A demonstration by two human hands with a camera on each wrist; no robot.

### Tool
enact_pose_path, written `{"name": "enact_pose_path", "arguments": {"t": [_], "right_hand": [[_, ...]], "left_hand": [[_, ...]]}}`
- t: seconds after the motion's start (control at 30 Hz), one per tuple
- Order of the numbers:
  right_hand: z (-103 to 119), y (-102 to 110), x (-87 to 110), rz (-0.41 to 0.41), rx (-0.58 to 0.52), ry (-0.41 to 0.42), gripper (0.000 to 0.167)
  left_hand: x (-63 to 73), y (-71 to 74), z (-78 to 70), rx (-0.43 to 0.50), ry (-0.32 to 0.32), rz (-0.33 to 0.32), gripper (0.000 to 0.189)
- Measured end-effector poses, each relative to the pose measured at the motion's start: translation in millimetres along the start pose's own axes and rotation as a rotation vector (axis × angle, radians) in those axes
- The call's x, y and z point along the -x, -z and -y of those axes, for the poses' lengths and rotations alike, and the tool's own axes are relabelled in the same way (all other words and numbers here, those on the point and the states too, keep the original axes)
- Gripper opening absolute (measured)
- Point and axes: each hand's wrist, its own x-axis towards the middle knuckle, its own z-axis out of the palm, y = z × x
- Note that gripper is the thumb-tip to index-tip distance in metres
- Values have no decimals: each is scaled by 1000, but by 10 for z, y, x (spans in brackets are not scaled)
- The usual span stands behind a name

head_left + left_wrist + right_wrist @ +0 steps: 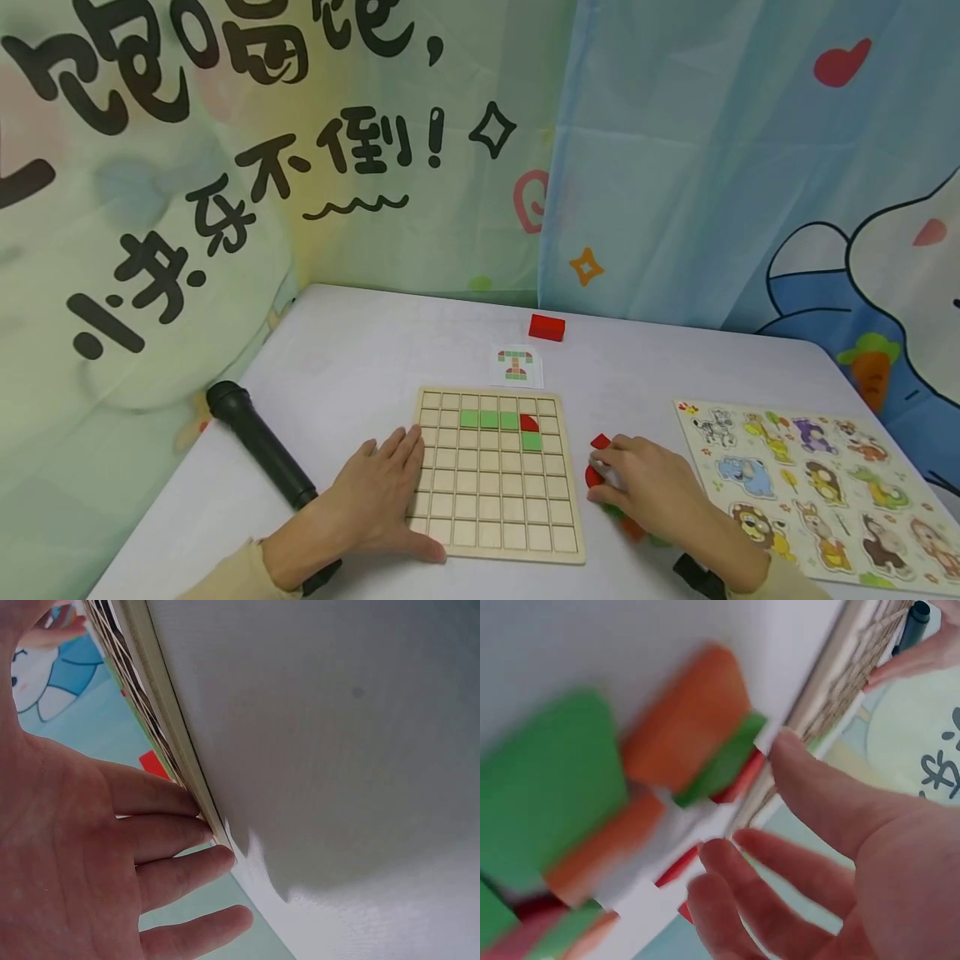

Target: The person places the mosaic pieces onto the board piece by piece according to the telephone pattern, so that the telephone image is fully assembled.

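A wooden grid board (487,508) lies mid-table. Several green squares (488,419) and one red rounded piece (528,423) sit in its upper cells. My left hand (375,492) rests against the board's left edge, fingers extended, as the left wrist view also shows. Over a loose heap of coloured pieces right of the board hovers my right hand (656,483), partly hiding them. In the right wrist view, thumb and fingers stand apart with nothing visible between them, beside an orange piece (690,720) and a blurred green piece (555,780).
Behind the board lies a small pattern card (517,367), with a red block (547,327) farther back. A black microphone (262,446) lies at the left, passing under my left forearm. An animal puzzle board (825,492) occupies the right side. Printed curtains hang behind the table.
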Motion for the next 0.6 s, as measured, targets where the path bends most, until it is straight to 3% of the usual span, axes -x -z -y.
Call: {"name": "enact_pose_path", "arguments": {"t": [0.27,0.6], "right_hand": [[-2,59,-58,70,-41,81,35],[-33,-32,-50,-30,-16,125,23]], "left_hand": [[8,2,-3,13,-5,-1,140],[13,12,-2,11,-6,-2,141]]}}
